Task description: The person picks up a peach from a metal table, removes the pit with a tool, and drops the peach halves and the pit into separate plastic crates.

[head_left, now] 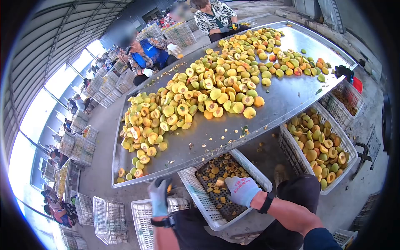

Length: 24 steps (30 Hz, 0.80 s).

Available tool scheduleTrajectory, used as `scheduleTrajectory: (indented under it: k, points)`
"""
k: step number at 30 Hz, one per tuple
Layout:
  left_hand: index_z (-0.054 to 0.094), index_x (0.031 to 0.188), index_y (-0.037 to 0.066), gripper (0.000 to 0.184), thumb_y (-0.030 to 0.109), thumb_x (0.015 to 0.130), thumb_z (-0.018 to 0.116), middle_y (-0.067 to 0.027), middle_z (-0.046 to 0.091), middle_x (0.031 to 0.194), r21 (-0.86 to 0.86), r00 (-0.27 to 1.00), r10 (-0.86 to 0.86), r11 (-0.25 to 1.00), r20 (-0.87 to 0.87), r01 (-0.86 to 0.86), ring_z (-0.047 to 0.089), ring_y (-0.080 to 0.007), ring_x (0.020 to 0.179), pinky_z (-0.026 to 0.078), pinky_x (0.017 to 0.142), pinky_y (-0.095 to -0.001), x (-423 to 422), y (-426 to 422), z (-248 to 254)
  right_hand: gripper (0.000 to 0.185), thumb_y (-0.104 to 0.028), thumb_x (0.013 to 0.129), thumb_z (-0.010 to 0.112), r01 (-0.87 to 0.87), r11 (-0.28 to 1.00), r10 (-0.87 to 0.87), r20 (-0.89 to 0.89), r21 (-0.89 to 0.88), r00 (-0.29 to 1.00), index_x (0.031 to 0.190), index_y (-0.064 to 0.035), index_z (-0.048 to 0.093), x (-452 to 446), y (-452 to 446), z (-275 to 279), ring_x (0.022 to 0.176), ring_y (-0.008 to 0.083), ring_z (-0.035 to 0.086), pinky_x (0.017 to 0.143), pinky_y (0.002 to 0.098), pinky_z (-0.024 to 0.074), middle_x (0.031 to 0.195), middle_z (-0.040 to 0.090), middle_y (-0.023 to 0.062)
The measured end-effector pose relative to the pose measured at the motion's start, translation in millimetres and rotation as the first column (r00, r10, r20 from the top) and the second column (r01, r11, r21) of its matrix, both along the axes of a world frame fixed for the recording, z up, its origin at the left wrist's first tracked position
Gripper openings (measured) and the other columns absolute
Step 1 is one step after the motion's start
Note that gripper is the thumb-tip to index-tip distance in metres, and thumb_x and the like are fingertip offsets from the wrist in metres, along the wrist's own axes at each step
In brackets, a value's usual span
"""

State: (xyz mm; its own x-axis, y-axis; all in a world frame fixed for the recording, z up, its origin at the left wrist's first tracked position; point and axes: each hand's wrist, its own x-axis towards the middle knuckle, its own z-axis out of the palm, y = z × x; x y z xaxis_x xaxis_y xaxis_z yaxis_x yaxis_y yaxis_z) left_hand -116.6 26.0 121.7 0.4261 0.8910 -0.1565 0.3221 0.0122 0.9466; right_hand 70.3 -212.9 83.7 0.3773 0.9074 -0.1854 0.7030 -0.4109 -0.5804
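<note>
My right hand point(243, 191), in a pale work glove with red print, is over a white crate point(200, 200) holding a dark perforated tray with fruit pieces. Its fingers curl down beside a light brown piece; what they hold, if anything, is hidden. At the table's near edge my left hand point(159, 195), gloved too, is closed around a small dark and orange tool point(168, 187), partly blurred. Above both hands, halved yellow-green fruit point(208, 89) lies heaped on the metal table point(200, 148).
A crate of halved fruit point(318, 146) stands at the right, with another crate point(343, 104) behind it. An empty-looking white crate point(139, 221) is at lower left. Two people sit across the table, one in a blue apron point(152, 52). Stacked crates point(110, 221) stand farther left.
</note>
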Motion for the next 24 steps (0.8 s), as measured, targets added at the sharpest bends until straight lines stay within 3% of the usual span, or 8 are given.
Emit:
scheduleTrajectory:
  k: [3,5,8,14,17,19,21,24]
  points:
    - [0.073,0.097,0.003,0.028,0.027,0.082,0.070,-0.0162,0.073,0.095,0.451,0.801,0.108,0.867,-0.589,0.214,0.071,-0.0316,0.082,0.057,0.072,-0.0392,-91,49,2,0.019,-0.012,0.085,0.057,-0.062,0.998,0.062,0.016,-0.016,0.998,0.100,-0.0049,0.065,-2,-3,19,0.091,0.0331,0.069,0.071,0.0436,0.0555,0.096,0.069,0.0171]
    - [0.072,0.097,0.005,0.036,0.036,0.079,0.070,-0.0205,0.071,0.097,0.311,0.257,0.203,0.802,-0.945,0.510,0.068,-0.0368,0.091,0.053,0.084,-0.0432,-117,49,21,0.020,-0.012,0.086,0.055,-0.088,0.996,0.087,0.041,0.021,0.995,0.101,-0.0049,0.065,-2,-5,21,0.091,0.0327,0.069,0.072,0.0436,0.0555,0.096,0.070,0.0170]
    - [0.072,0.095,0.008,0.034,0.038,0.081,0.067,-0.0173,0.071,0.096,0.474,0.330,0.349,0.741,-0.877,0.475,0.067,-0.0335,0.094,0.052,0.085,-0.0453,-86,39,44,0.019,-0.012,0.086,0.055,-0.071,0.997,0.071,0.023,0.005,0.997,0.100,-0.0051,0.066,2,-9,30,0.093,0.0329,0.069,0.073,0.0436,0.0555,0.097,0.070,0.0171]
    - [0.071,0.092,0.006,0.029,0.033,0.085,0.064,-0.0151,0.071,0.086,0.527,0.762,-0.149,0.638,-0.631,0.561,0.070,-0.0300,0.081,0.054,0.074,-0.0396,127,62,15,0.016,-0.016,0.088,0.055,-0.085,0.996,0.085,-0.003,0.017,0.996,0.099,-0.0073,0.063,10,-27,15,0.084,0.0345,0.070,0.068,0.0460,0.0554,0.091,0.070,0.0168]
    - [0.069,0.084,0.000,0.039,0.038,0.087,0.061,-0.0100,0.067,0.064,0.254,0.851,-0.272,0.874,-0.450,0.413,0.066,-0.0219,0.054,0.054,0.059,-0.0367,246,83,-31,0.016,-0.019,0.089,0.055,-0.083,0.996,0.083,0.003,-0.023,0.997,0.099,-0.0077,0.062,23,-42,5,0.077,0.0336,0.070,0.063,0.0457,0.0552,0.086,0.070,0.0144]
    - [0.069,0.091,0.000,0.049,0.048,0.081,0.065,-0.0211,0.071,0.090,0.398,0.815,-0.122,0.826,-0.566,0.400,0.070,-0.0322,0.087,0.053,0.081,-0.0434,320,139,-103,0.015,-0.019,0.090,0.055,-0.064,0.997,0.063,-0.038,-0.032,0.997,0.098,-0.0081,0.062,40,-51,8,0.073,0.0338,0.070,0.060,0.0459,0.0547,0.085,0.069,0.0149]
    - [0.067,0.104,0.001,0.054,0.048,0.077,0.069,-0.0234,0.069,0.107,0.457,0.776,-0.069,0.774,-0.626,0.438,0.064,-0.0356,0.105,0.050,0.090,-0.0450,363,109,-76,0.014,-0.019,0.089,0.055,-0.055,0.996,0.052,-0.041,-0.073,0.998,0.097,-0.0086,0.061,53,-56,3,0.072,0.0343,0.069,0.059,0.0468,0.0543,0.085,0.069,0.0157]
    - [0.060,0.118,0.005,0.061,0.043,0.074,0.074,-0.0205,0.065,0.117,0.532,0.731,-0.018,0.674,-0.682,0.513,0.061,-0.0360,0.110,0.051,0.091,-0.0431,406,113,-101,0.010,-0.016,0.084,0.056,0.089,0.986,-0.102,0.090,0.139,0.991,0.089,-0.0100,0.064,54,-58,-4,0.065,0.0277,0.066,0.055,0.0441,0.0515,0.075,0.066,0.0100]
